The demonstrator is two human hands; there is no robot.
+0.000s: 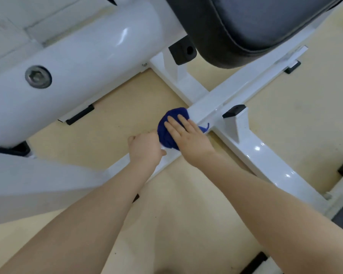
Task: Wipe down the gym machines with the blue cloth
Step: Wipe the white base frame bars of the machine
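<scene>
Tubing, thick and white (71,76), fills the space far left of the grip, with a bolt head (38,76) set in its side; its upper and left ends are cut off by the picture edge. Closer in, the left hand (146,150) rests on the low white floor bar (226,101), its fingers curled away from the camera, so whether it grips the bar or only leans on it cannot be told. Just right of it, touching its knuckles, the blue cloth (166,125) sits bunched on the same bar. The right hand (188,138) lies flat on top with straight fingers pressing down, covering much of the cloth; a ring shows on one finger. A loose blue tail pokes out beyond that hand. Right of the grip, a white cross bar (265,155) runs toward the lower right. Above, a dark padded seat (255,22) is cropped at the top, hiding part of the frame beneath.
</scene>
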